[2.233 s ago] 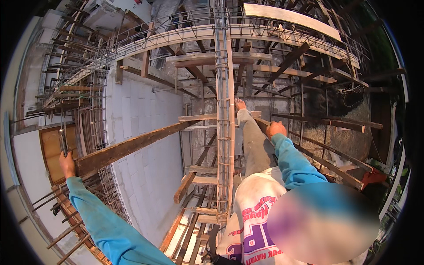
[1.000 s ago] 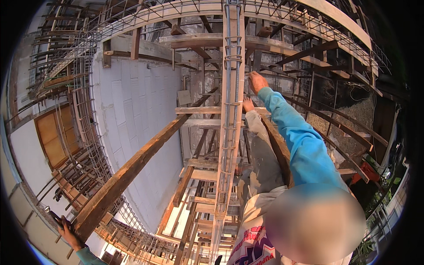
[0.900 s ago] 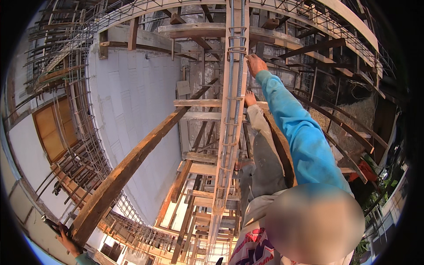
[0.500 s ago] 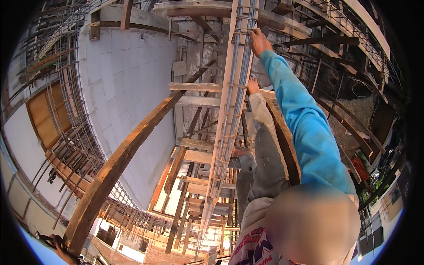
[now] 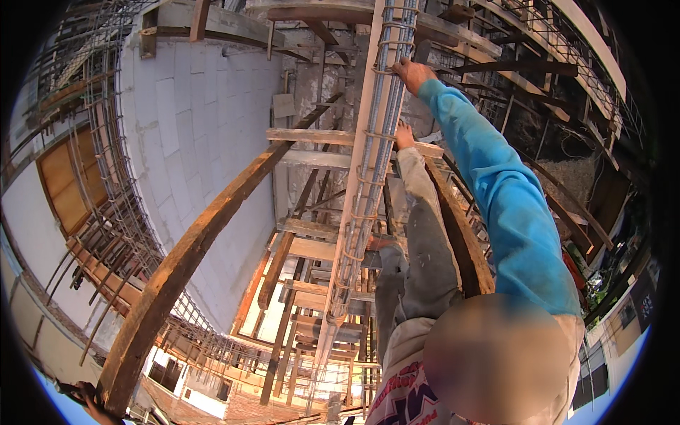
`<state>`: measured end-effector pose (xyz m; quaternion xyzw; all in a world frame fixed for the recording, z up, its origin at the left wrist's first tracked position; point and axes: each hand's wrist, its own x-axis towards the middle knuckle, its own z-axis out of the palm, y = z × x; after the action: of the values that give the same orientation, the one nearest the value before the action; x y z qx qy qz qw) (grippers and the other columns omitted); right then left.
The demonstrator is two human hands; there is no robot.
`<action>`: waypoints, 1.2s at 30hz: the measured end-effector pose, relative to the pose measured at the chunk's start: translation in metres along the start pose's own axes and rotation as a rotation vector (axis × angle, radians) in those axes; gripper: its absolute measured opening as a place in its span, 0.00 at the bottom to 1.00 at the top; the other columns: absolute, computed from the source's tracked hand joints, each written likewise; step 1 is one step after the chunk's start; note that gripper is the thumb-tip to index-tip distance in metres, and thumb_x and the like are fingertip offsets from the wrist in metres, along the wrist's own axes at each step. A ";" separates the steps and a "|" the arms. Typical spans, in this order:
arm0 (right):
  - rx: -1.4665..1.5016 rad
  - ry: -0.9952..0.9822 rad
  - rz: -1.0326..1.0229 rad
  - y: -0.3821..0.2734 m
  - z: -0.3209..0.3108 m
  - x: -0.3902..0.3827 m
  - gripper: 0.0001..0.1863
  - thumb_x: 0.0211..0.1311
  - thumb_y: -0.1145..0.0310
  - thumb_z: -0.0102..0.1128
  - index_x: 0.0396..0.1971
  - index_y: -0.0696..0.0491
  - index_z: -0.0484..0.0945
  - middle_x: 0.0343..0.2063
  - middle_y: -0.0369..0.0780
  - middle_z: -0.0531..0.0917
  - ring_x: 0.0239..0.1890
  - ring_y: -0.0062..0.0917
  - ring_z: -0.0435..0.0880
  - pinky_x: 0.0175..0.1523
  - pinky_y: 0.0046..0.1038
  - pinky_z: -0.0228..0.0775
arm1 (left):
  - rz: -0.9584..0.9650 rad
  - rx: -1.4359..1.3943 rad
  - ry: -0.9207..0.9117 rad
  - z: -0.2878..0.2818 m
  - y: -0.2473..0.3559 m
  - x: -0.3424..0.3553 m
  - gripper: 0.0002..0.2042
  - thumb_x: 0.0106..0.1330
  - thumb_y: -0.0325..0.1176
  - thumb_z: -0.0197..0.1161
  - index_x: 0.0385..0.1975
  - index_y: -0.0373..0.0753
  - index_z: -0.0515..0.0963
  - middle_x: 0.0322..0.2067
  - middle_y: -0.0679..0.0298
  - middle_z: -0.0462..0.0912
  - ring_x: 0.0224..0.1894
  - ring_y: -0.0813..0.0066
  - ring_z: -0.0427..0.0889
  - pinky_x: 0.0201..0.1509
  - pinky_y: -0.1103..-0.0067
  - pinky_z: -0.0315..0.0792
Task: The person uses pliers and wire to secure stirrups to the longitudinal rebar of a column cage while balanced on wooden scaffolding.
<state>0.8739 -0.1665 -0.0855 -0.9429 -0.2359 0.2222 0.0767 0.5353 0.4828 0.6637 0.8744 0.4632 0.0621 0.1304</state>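
My right hand [image 5: 414,74], in a teal sleeve, is at the upper middle. Its fingers curl onto the right side of a long rebar cage [image 5: 383,106], close to one of its wire ties. The cage has ridged bars bound with bent stirrups, and a pale wooden board [image 5: 360,127] runs along its left side. At the lower left rim my left hand [image 5: 89,394] is small and dark, next to the foot of a thick wooden post [image 5: 202,230]. Its fingers look closed around something dark that I cannot make out.
Bare feet stand near the cage, one on a wooden crosspiece [image 5: 431,149]. Below lie several planks and props [image 5: 312,228]. A pale block wall [image 5: 195,134] rises at left. More rebar [image 5: 134,163] lines the left, and timber beams [image 5: 520,67] cross the upper right.
My right hand has slid slightly down along the rebar cage, and its sleeve has shifted a little to the right. The whole view has tilted slightly. My left hand stays by the post.
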 end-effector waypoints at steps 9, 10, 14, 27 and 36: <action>0.208 0.001 0.045 -0.027 0.014 -0.035 0.16 0.56 0.76 0.51 0.46 0.50 0.75 0.45 0.46 0.74 0.43 0.45 0.79 0.46 0.40 0.74 | 0.092 -0.113 0.073 0.022 0.030 -0.020 0.24 0.60 0.41 0.64 0.52 0.38 0.68 0.34 0.56 0.75 0.38 0.61 0.76 0.39 0.61 0.77; 0.195 -0.069 0.071 -0.029 0.009 -0.037 0.17 0.54 0.78 0.50 0.44 0.50 0.75 0.46 0.46 0.75 0.45 0.44 0.79 0.48 0.39 0.75 | 0.052 -0.115 0.156 0.043 0.049 -0.031 0.22 0.60 0.42 0.64 0.50 0.38 0.70 0.33 0.57 0.74 0.37 0.61 0.75 0.39 0.62 0.77; 0.191 -0.036 0.071 -0.033 0.010 -0.036 0.18 0.57 0.76 0.51 0.48 0.49 0.75 0.44 0.46 0.75 0.43 0.46 0.79 0.47 0.41 0.74 | -0.001 -0.128 0.235 0.034 0.052 -0.026 0.23 0.59 0.46 0.62 0.50 0.41 0.67 0.37 0.59 0.71 0.40 0.60 0.72 0.43 0.60 0.72; 0.303 0.114 0.282 -0.019 -0.001 -0.034 0.20 0.61 0.54 0.56 0.51 0.45 0.73 0.47 0.42 0.76 0.45 0.42 0.79 0.48 0.42 0.73 | -0.242 0.109 0.042 -0.008 0.000 0.005 0.46 0.57 0.70 0.48 0.70 0.55 0.37 0.67 0.65 0.54 0.67 0.55 0.55 0.67 0.44 0.41; 0.386 0.273 0.297 -0.016 -0.009 -0.007 0.15 0.62 0.57 0.55 0.45 0.47 0.77 0.43 0.40 0.76 0.44 0.38 0.79 0.48 0.39 0.73 | -0.175 0.158 0.038 -0.014 0.003 0.005 0.40 0.62 0.53 0.54 0.70 0.57 0.40 0.67 0.65 0.54 0.53 0.57 0.71 0.43 0.48 0.67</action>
<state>0.8654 -0.1559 -0.0709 -0.9563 -0.0357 0.1429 0.2526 0.5373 0.4879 0.6774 0.8369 0.5435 0.0302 0.0574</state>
